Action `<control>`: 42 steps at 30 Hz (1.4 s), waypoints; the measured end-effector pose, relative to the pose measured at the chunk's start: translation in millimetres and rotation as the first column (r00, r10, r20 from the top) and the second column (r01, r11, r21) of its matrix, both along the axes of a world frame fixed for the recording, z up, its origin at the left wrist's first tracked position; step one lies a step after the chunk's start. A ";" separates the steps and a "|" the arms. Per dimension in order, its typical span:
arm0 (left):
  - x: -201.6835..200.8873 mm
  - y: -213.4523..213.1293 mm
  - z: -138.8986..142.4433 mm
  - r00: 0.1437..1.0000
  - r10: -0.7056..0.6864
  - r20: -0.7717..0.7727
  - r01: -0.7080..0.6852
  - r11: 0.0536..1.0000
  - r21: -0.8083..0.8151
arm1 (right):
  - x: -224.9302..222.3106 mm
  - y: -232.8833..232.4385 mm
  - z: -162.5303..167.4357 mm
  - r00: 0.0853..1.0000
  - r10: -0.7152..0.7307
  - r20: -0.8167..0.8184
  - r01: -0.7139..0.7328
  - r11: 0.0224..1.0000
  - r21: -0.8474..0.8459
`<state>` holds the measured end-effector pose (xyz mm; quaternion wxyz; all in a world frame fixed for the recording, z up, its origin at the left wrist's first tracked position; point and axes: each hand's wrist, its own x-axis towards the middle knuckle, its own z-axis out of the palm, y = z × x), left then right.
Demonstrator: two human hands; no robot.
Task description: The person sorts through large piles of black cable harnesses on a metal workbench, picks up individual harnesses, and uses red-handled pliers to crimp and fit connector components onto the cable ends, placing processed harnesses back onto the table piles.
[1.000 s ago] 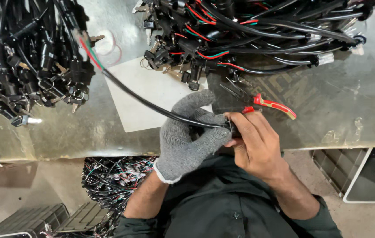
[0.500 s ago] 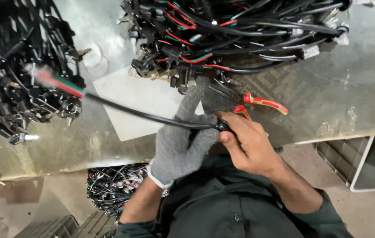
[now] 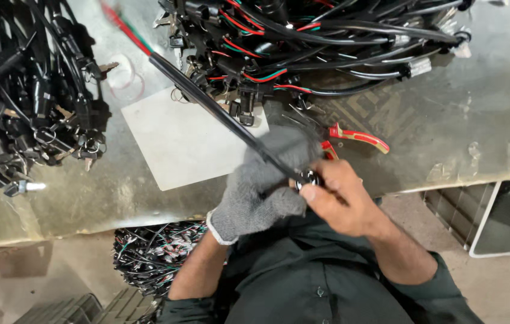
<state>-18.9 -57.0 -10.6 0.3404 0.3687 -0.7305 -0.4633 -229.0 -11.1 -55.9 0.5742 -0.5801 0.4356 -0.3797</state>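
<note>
My left hand [image 3: 261, 183], in a grey knit glove, is wrapped around the near end of a black sleeved cable [image 3: 207, 102]. The cable runs up and to the left, with red and green wires [image 3: 120, 23] showing at its far end. My bare right hand [image 3: 336, 198] pinches a small round black part [image 3: 307, 177] at the cable's near end, right against the gloved hand. Both hands hover over the front edge of a worn metal table [image 3: 477, 120].
Red-handled pliers [image 3: 357, 138] lie just behind my hands. A white sheet [image 3: 177, 144] lies flat on the table. Black wire harnesses are heaped at the left [image 3: 27, 102] and along the back [image 3: 303, 42]. More wire bundles [image 3: 153, 252] sit under the table.
The cable's far end has swung upward and to the right, from low at the left to high near the top. Both hands keep their grip at its near end.
</note>
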 end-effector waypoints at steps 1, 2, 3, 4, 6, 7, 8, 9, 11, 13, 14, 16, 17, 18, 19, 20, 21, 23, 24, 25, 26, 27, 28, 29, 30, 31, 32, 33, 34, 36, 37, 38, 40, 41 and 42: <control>0.4 0.3 -4.1 0.991 -0.129 -0.045 0.127 0.991 -0.052 | 0.9 0.1 -0.7 0.989 -0.028 -0.144 0.011 0.993 -0.120; 1.5 0.3 -7.2 0.996 -0.091 -0.007 0.090 0.993 -0.070 | 1.4 -1.0 -0.3 0.958 -0.079 -0.276 0.011 0.971 -0.239; 1.4 1.5 -8.7 0.998 -0.057 0.030 0.060 0.995 -0.081 | 2.3 -4.0 0.1 0.963 -0.043 -0.267 0.027 0.998 -0.064; 1.7 2.6 -8.4 0.998 -0.024 0.064 0.030 0.995 -0.092 | 3.5 -8.2 0.8 0.967 -0.009 -0.254 0.039 0.993 0.114; 3.1 3.1 -4.3 0.996 -0.034 0.077 0.038 0.997 -0.062 | -0.2 -19.3 2.5 0.988 0.080 -0.131 -0.058 0.984 0.168; 6.2 0.2 -0.7 0.995 -0.043 0.085 0.047 0.998 -0.046 | -4.0 -22.5 3.5 0.987 0.156 -0.028 -0.154 0.987 0.048; 9.2 -2.7 3.0 0.990 -0.136 0.025 0.137 0.990 -0.019 | -8.3 -24.4 2.8 0.968 0.242 0.068 -0.237 0.969 -0.072; 13.3 -5.8 7.3 0.974 -0.222 -0.036 0.222 0.975 0.006 | -11.4 -22.5 0.3 0.915 0.349 0.203 -0.355 0.935 -0.006; 18.4 -10.7 12.2 0.936 -0.307 -0.172 0.312 0.950 0.000 | -17.8 -12.0 -11.2 0.727 0.503 0.468 -0.593 0.803 0.059; 19.1 -11.1 12.4 0.891 -0.323 -0.319 0.325 0.945 -0.047 | -17.3 9.5 -31.8 0.718 0.381 0.583 -0.602 0.760 0.245; 17.7 -9.9 10.5 0.901 -0.268 -0.342 0.291 0.957 0.015 | -14.9 22.8 -44.0 0.716 0.306 0.627 -0.604 0.723 0.336; 9.5 -2.5 4.1 0.914 -0.153 -0.377 0.218 0.966 0.138 | -1.8 38.9 -74.9 0.794 0.123 0.596 -0.437 0.797 0.418; 6.1 -0.7 -0.3 0.924 -0.102 -0.368 0.173 0.971 0.164 | 2.0 46.7 -85.1 0.817 0.030 0.576 -0.351 0.818 0.455; 1.9 2.3 -4.5 0.934 -0.049 -0.354 0.125 0.973 0.195 | 7.0 52.1 -92.5 0.865 -0.014 0.501 -0.210 0.898 0.386; -1.1 5.0 -7.8 0.941 0.004 -0.339 0.076 0.972 0.223 | 15.2 55.6 -96.1 0.901 -0.069 0.428 -0.068 0.953 0.297; -3.7 6.2 -11.2 0.940 0.034 -0.339 0.063 0.960 0.272 | 20.7 55.6 -95.3 0.924 -0.135 0.357 0.072 0.980 0.184; -6.3 7.9 -13.8 0.939 0.063 -0.338 0.052 0.946 0.321 | 24.9 51.3 -91.4 0.924 -0.308 0.228 0.252 0.937 0.241; -7.2 10.6 -16.5 0.935 0.076 -0.345 0.062 0.927 0.371 | 29.7 38.4 -71.7 0.877 -0.479 0.026 0.468 0.865 0.179; -5.8 11.9 -16.7 0.933 0.053 -0.356 0.085 0.929 0.361 | 30.4 29.4 -59.0 0.866 -0.499 -0.042 0.501 0.861 0.085; -4.2 13.0 -16.9 0.930 0.024 -0.368 0.112 0.932 0.345 | 28.8 20.9 -44.7 0.919 -0.391 -0.057 0.383 0.917 -0.112; -2.0 14.6 -16.6 0.942 0.131 -0.308 0.006 0.914 0.405 | 25.9 15.1 -30.1 0.954 -0.285 -0.095 0.247 0.923 -0.296; 0.8 16.4 -16.0 0.942 0.235 -0.240 -0.101 0.879 0.466 | 17.4 9.3 -17.1 0.906 -0.357 -0.228 0.229 0.866 -0.444; 3.3 17.9 -15.6 0.929 0.332 -0.163 -0.205 0.829 0.521 | 7.2 2.5 -7.2 0.830 -0.439 -0.344 0.182 0.796 -0.578; 5.9 18.9 -15.0 0.903 0.374 -0.211 -0.205 0.808 0.552 | 0.7 -2.3 -0.4 0.729 -0.528 -0.436 0.104 0.714 -0.692; 7.5 19.2 -14.8 0.869 0.421 -0.262 -0.206 0.787 0.581 | -3.8 -5.4 3.2 0.616 -0.552 -0.562 0.071 0.750 -0.658; 8.2 19.2 -14.4 0.825 0.475 -0.305 -0.213 0.762 0.612 | -9.5 -7.7 4.7 0.491 -0.552 -0.674 0.042 0.788 -0.614; 8.4 18.4 -13.8 0.862 0.414 -0.292 -0.235 0.838 0.493 | -14.5 -8.5 4.1 0.356 -0.533 -0.768 0.027 0.827 -0.561; 8.1 17.1 -12.7 0.898 0.347 -0.269 -0.241 0.902 0.359 | -19.0 -9.1 2.2 0.350 -0.497 -0.794 0.004 0.848 -0.530; 6.9 14.6 -11.5 0.928 0.283 -0.242 -0.236 0.950 0.206 | -24.3 -10.3 -0.5 0.341 -0.471 -0.814 -0.025 0.861 -0.509; 4.9 10.1 -6.2 0.949 0.184 -0.256 -0.142 0.975 0.172 | -33.6 -10.6 -4.0 0.558 -0.447 -0.699 0.119 0.877 -0.466; 4.9 8.4 -2.0 0.958 0.117 -0.261 -0.084 0.988 0.133 | -37.5 -10.7 -4.4 0.730 -0.464 -0.502 0.280 0.873 -0.399; 5.1 7.3 2.7 0.963 0.050 -0.265 -0.027 0.995 0.092 | -40.2 -10.9 -3.6 0.836 -0.481 -0.264 0.409 0.867 -0.286; 5.5 7.6 13.1 0.952 0.017 -0.305 0.090 0.939 0.333 | -41.9 -11.3 1.7 0.920 -0.329 -0.215 0.311 0.944 -0.112; 5.4 8.7 17.8 0.944 -0.007 -0.330 0.161 0.883 0.441 | -40.5 -12.1 5.5 0.949 -0.262 -0.178 0.261 0.965 -0.028; 4.3 9.7 21.8 0.941 0.011 -0.339 0.153 0.878 0.453 | -37.7 -13.5 10.0 0.970 -0.205 -0.132 0.212 0.976 0.040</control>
